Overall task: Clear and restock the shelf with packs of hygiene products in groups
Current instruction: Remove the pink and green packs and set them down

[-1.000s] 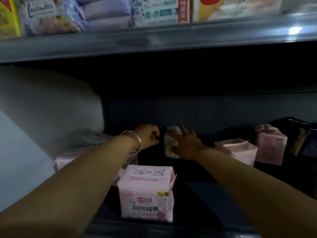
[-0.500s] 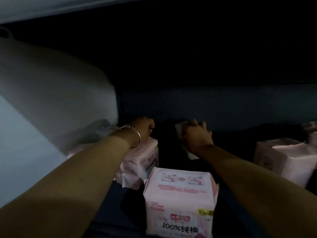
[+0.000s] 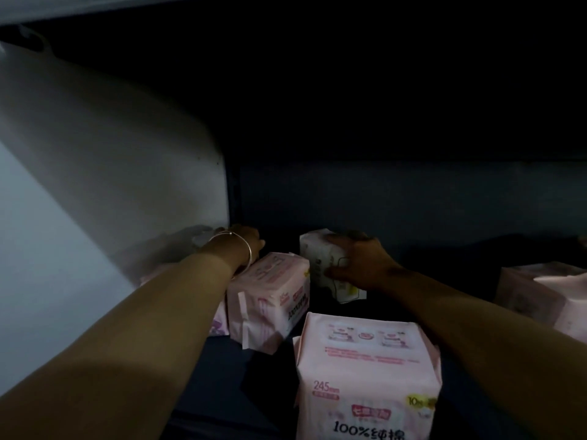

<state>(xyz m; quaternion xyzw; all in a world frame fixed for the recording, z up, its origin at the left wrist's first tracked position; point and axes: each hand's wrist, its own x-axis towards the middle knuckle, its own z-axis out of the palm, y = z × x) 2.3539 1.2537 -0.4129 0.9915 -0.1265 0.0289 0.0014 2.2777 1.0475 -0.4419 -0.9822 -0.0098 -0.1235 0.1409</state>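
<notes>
Deep in the dark shelf (image 3: 222, 360), my right hand (image 3: 359, 260) grips a small white pack (image 3: 320, 258), fingers over its top and thumb on its front. My left hand (image 3: 244, 241), with a bangle on the wrist, reaches behind a pink pack (image 3: 270, 296) near the back left corner; its fingers are hidden in the dark. A larger pink pack (image 3: 368, 373) marked 245 stands at the front, between my forearms.
A pale side wall (image 3: 111, 173) closes the shelf on the left, and the dark back panel (image 3: 397, 198) lies just behind my hands. More pink packs (image 3: 540, 290) sit at the right. Another pink pack (image 3: 219, 322) shows under my left forearm.
My head has moved closer and lower into the shelf. The right hand went from touching the white pack with straight fingers to gripping it. The left hand stayed at the back corner.
</notes>
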